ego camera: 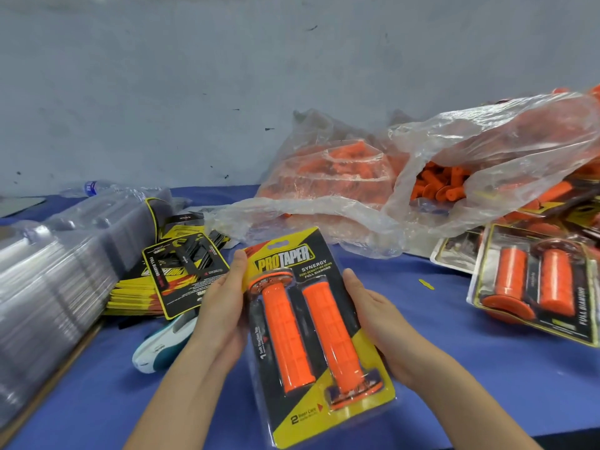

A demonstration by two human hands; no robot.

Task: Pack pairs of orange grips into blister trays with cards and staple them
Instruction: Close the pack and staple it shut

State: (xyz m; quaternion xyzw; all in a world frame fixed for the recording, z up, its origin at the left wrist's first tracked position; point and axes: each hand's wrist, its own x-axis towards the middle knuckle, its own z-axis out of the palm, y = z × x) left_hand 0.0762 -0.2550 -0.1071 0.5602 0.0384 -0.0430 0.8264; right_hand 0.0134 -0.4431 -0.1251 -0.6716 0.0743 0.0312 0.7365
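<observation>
I hold a blister pack [311, 397] between both hands above the blue table. It has a yellow and black card and two orange grips [287, 336] side by side under clear plastic. My left hand [224, 306] grips its left edge with the thumb on the top of the card. My right hand [373, 319] supports the right edge from below. A white and teal stapler [162, 344] lies on the table under my left forearm. Printed cards [175, 280] are stacked to the left, next to a long stack of clear blister trays [48, 271].
Clear plastic bags of loose orange grips [438, 183] lie at the back centre and right. Packed blister packs [532, 284] are piled at the right edge. A water bottle [94, 188] lies at the back left by the grey wall. Blue cloth [454, 368] covers the table.
</observation>
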